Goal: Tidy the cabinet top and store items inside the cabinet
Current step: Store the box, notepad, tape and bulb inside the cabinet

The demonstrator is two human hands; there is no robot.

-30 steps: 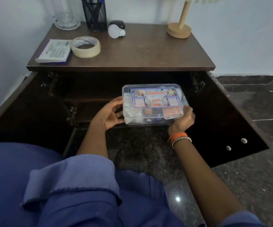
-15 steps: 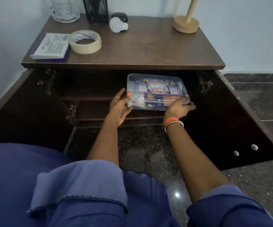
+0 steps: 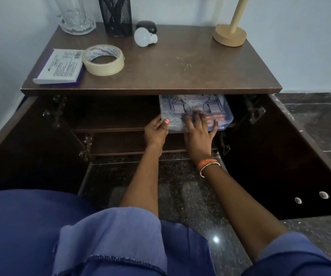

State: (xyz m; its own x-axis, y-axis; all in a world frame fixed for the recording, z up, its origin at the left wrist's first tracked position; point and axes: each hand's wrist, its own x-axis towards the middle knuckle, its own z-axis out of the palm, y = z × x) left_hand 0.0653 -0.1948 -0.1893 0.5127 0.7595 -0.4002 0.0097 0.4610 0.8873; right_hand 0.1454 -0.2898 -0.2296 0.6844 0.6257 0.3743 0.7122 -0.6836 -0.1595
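Hands on first-aid box [image 3: 196,111], box on upper shelf [image 3: 109,127], front edge overhanging.
Left hand [image 3: 155,132] grips the left corner; right hand [image 3: 198,134] lies flat, fingers spread on lid. Risk: box hits cabinet top [image 3: 170,64] lip or tips off if released early.

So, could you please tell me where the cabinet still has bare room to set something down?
Bare: the top's middle, between tape roll and lamp base; the upper shelf left of the first aid box. Crowded: the top's back-left, and round both hands.
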